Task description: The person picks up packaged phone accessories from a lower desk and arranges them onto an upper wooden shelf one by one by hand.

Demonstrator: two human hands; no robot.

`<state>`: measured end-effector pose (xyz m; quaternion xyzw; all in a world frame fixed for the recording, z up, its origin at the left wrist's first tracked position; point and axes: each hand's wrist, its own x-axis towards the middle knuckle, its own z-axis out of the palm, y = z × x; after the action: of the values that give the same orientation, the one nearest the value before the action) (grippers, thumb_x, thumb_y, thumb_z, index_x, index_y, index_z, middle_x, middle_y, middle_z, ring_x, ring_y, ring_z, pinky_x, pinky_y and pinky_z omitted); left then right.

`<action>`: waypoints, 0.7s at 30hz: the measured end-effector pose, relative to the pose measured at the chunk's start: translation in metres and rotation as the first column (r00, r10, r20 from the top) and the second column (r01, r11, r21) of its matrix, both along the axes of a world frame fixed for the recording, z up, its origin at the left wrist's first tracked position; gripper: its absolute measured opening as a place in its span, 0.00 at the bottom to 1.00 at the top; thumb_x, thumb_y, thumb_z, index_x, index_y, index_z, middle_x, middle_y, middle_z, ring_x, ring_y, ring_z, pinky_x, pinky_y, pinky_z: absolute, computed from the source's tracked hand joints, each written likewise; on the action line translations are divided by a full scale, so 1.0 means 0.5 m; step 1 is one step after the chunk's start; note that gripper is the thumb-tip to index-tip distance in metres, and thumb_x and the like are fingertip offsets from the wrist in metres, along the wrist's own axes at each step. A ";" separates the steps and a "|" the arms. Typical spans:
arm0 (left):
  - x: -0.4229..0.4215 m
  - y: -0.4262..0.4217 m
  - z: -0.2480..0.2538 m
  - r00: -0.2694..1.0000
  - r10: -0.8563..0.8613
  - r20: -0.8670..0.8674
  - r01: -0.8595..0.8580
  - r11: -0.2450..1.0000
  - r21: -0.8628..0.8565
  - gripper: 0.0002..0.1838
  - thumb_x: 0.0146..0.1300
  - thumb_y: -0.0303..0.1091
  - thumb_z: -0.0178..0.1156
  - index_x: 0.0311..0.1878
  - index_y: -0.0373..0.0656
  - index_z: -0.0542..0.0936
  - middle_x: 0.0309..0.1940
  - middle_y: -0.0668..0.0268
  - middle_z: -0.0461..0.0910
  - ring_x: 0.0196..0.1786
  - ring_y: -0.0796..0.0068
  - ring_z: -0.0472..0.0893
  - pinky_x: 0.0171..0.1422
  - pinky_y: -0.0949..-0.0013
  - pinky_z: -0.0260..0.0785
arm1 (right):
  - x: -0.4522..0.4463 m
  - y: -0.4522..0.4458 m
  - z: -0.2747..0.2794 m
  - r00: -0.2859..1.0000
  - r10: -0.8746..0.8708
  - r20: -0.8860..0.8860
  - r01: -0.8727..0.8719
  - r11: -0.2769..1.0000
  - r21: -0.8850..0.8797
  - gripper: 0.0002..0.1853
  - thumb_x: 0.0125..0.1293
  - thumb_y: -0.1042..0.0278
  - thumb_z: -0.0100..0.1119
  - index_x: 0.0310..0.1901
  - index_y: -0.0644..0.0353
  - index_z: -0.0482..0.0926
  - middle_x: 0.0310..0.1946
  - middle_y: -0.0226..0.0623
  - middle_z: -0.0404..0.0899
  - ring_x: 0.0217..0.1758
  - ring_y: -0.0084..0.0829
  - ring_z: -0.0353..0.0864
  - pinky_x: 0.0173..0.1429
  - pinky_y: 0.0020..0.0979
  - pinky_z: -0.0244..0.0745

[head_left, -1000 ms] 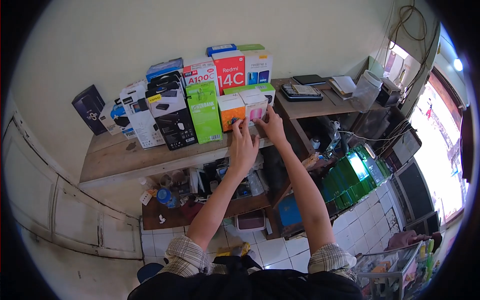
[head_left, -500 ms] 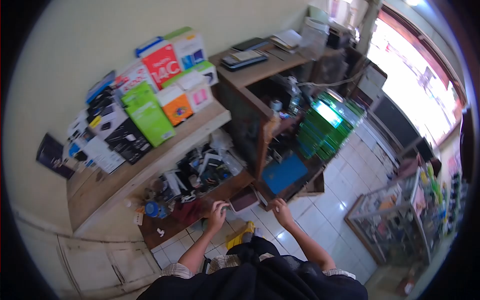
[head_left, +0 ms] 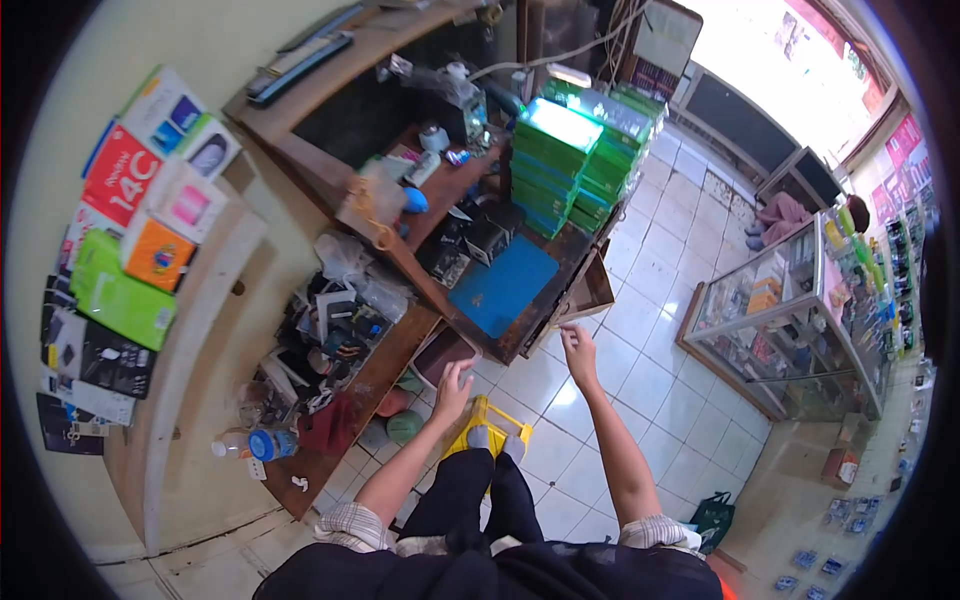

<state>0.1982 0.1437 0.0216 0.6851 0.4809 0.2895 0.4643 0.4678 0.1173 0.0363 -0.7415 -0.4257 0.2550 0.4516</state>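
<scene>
Left hand (head_left: 453, 390): yours, raised, fingers bent and apart, nearest the pale-rimmed bin (head_left: 443, 356).
Right hand (head_left: 579, 355): yours, fingers half curled, apart, near the wooden drawer (head_left: 598, 292).
Bin: low, just beyond your left hand; contents unclear.
Drawer: pulled out at right of the desk (head_left: 575, 255); contents unclear.
Mat (head_left: 505, 285): blue, on the desk.
Green boxes (head_left: 550, 185): stacked, far end.
Glass case (head_left: 755, 317): right; orange boxes inside.
Shelf (head_left: 185, 330): left; boxes, including 1 Redmi 14C (head_left: 120, 170).
Stool (head_left: 485, 418): yellow, near, under your 2 feet (head_left: 480, 436).
</scene>
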 end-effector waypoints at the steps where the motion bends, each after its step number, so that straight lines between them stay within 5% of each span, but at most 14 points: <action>1: 0.031 0.019 -0.018 0.997 0.031 0.065 -0.028 0.999 -0.036 0.16 0.55 0.23 0.53 0.49 0.41 0.71 0.43 0.58 0.70 0.51 0.63 0.71 0.54 0.67 0.64 | 0.002 0.032 -0.026 0.999 0.001 -0.033 0.002 0.997 0.074 0.08 0.60 0.70 0.53 0.40 0.62 0.76 0.34 0.41 0.74 0.34 0.33 0.77 0.38 0.30 0.72; 4: 0.113 0.103 -0.114 0.965 0.137 0.222 -0.118 0.988 -0.095 0.18 0.59 0.25 0.52 0.54 0.41 0.67 0.46 0.59 0.69 0.54 0.66 0.70 0.56 0.66 0.65 | 0.009 0.124 -0.115 0.998 -0.013 -0.065 0.023 0.988 0.155 0.10 0.60 0.68 0.54 0.41 0.62 0.75 0.34 0.40 0.73 0.35 0.32 0.76 0.40 0.30 0.71; 12: 0.229 0.381 -0.379 0.925 0.241 0.295 -0.287 0.950 0.122 0.28 0.61 0.35 0.54 0.62 0.37 0.57 0.59 0.52 0.59 0.63 0.59 0.59 0.65 0.60 0.51 | -0.021 0.366 -0.358 0.971 0.091 -0.220 -0.022 0.955 0.297 0.18 0.59 0.63 0.58 0.49 0.61 0.71 0.45 0.43 0.69 0.45 0.36 0.73 0.49 0.32 0.69; 16: 0.258 0.471 -0.411 0.924 0.327 0.198 -0.365 0.909 0.202 0.32 0.63 0.41 0.52 0.63 0.35 0.53 0.60 0.49 0.56 0.64 0.57 0.58 0.66 0.61 0.48 | -0.045 0.464 -0.422 0.969 0.067 -0.237 0.004 0.959 0.284 0.28 0.58 0.58 0.59 0.57 0.58 0.64 0.55 0.44 0.61 0.54 0.37 0.69 0.56 0.34 0.66; 21: 0.278 0.555 -0.452 0.867 0.339 0.366 -0.413 0.899 0.146 0.35 0.65 0.49 0.46 0.64 0.34 0.50 0.60 0.47 0.54 0.65 0.57 0.55 0.67 0.62 0.47 | -0.058 0.542 -0.491 0.990 0.074 -0.117 -0.029 0.935 0.354 0.37 0.56 0.55 0.62 0.62 0.59 0.56 0.57 0.50 0.57 0.58 0.42 0.63 0.60 0.36 0.62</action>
<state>0.3372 0.4210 -0.2043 0.5660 0.4858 0.5371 0.3940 0.4390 0.3885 -0.2093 -0.6197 -0.4538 0.2336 0.5962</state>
